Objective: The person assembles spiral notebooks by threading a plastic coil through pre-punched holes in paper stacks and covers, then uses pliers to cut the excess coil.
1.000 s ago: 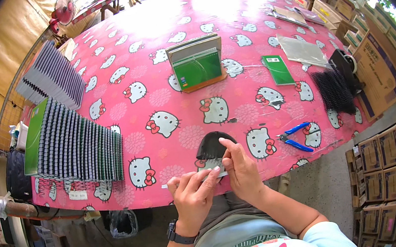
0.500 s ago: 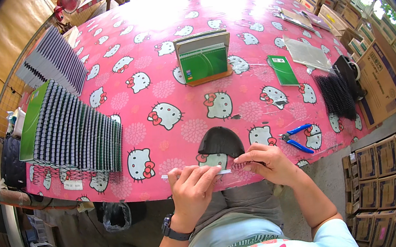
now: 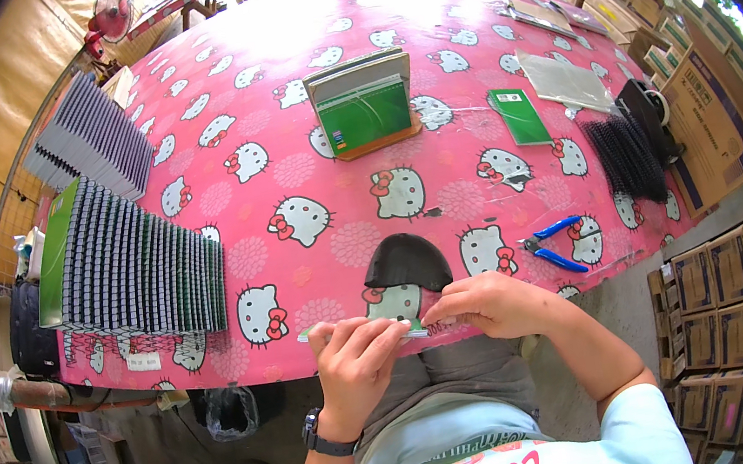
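Note:
At the front edge of the table my left hand [image 3: 357, 354] is closed on a thin notebook [image 3: 418, 333], seen nearly edge-on as a white and green strip. My right hand [image 3: 490, 307] pinches a dark spiral binding coil [image 3: 441, 327] at the notebook's right end. My fingers cover most of the coil, and I cannot tell how far it is threaded. Just beyond my hands lies a black rounded piece [image 3: 406, 260]. Blue-handled cutters [image 3: 554, 245] rest to the right of it.
Spiral-bound notebooks [image 3: 132, 263] stand in a long row at left, with another stack [image 3: 88, 143] behind. A holder with green notebooks [image 3: 366, 115] is at centre. To the right are a green notebook [image 3: 521, 117], black coils [image 3: 625, 159] and a cardboard box [image 3: 716, 123].
My right hand has moved left and slightly down, closer to my left hand, with the coil now at the notebook's end. The view has shifted slightly.

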`<state>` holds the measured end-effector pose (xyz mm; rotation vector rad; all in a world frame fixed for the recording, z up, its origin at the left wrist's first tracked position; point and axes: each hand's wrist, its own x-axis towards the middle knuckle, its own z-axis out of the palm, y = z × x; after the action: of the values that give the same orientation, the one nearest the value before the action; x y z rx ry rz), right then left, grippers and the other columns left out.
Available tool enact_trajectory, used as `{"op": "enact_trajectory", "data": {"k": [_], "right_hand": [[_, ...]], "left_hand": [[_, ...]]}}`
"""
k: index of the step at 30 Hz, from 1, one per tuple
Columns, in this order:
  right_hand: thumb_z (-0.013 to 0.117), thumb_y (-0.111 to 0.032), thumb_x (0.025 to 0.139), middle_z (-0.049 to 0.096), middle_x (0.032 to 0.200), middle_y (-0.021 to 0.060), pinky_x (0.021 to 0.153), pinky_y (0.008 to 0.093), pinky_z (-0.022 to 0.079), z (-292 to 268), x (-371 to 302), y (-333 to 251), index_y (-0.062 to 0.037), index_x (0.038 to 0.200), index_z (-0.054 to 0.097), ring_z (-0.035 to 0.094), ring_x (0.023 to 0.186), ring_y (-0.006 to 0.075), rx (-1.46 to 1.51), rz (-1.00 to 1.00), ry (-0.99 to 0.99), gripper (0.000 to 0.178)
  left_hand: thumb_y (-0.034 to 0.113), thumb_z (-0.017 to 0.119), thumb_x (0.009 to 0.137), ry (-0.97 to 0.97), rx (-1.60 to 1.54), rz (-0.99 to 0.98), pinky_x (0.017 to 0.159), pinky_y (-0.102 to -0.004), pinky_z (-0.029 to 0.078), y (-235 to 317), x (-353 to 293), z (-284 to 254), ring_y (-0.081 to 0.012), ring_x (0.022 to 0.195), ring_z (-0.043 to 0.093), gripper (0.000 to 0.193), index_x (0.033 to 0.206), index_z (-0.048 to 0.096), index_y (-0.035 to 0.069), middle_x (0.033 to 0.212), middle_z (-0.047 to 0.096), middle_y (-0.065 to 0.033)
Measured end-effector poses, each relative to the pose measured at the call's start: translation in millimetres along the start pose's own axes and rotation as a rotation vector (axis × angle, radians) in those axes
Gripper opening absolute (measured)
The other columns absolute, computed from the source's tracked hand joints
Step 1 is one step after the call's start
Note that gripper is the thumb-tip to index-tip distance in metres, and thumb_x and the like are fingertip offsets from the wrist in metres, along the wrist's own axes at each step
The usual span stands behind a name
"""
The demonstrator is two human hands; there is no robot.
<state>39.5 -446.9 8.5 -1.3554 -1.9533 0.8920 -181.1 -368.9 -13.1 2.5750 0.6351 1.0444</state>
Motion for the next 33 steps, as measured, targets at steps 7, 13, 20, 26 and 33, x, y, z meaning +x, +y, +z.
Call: {"op": "enact_trajectory", "data": {"k": [7,13,20,26,33], "right_hand": [[0.062,-0.007,0.083,0.063,0.09,0.0111,0.066,0.0398,0.049,-12.0,2.4,-12.1,-0.0091,0.108,0.062,0.062,0.081,0.0311,0.098,0.207,-0.116,0.025],[0.063,-0.011,0.085,0.057,0.092,0.0113,0.063,0.0406,0.048,-0.3,-2.9,7.9,-0.0086,0.114,0.055,0.061,0.077,0.0327,-0.099,-0.054,0.091,0.03],[0.061,-0.013,0.087,0.053,0.09,0.0119,0.061,0.0414,0.048,4.2,2.5,-10.0,-0.0062,0.114,0.056,0.06,0.075,0.0332,-0.117,0.059,0.143,0.029],[0.062,-0.013,0.085,0.058,0.112,0.0147,0.071,0.0398,0.05,-4.4,21.5,14.4,-0.008,0.116,0.058,0.061,0.087,0.0338,-0.096,0.019,0.185,0.032],[0.074,-0.029,0.071,0.05,0.131,0.012,0.102,0.0496,0.035,-7.3,66.0,24.0,-0.016,0.126,0.055,0.046,0.119,0.0351,-0.472,-0.171,-0.094,0.059]], "left_hand": [[0.012,0.073,0.074,-0.018,0.033,-0.021,0.075,-0.0325,0.033,-0.6,4.1,-1.7,-0.0147,0.078,0.059,0.021,0.095,0.071,0.015,0.086,0.068,0.003],[0.012,0.072,0.075,-0.023,0.053,-0.042,0.075,-0.0324,0.034,1.3,7.9,-0.4,-0.0146,0.08,0.059,0.024,0.099,0.072,0.015,0.088,0.068,0.0026],[0.014,0.072,0.075,-0.02,0.005,-0.119,0.08,-0.0352,0.036,14.0,8.7,1.6,-0.0176,0.084,0.058,0.02,0.094,0.069,0.016,0.091,0.066,0.0016],[0.024,0.072,0.076,-0.195,0.058,-0.049,0.09,-0.0405,0.031,13.6,2.1,6.4,-0.0181,0.086,0.058,0.023,0.096,0.064,0.015,0.089,0.063,0.0007],[0.032,0.071,0.078,-0.182,0.068,-0.001,0.101,-0.0462,0.021,11.0,3.5,3.3,-0.0149,0.092,0.058,0.025,0.096,0.064,0.017,0.092,0.062,0.005]]}}
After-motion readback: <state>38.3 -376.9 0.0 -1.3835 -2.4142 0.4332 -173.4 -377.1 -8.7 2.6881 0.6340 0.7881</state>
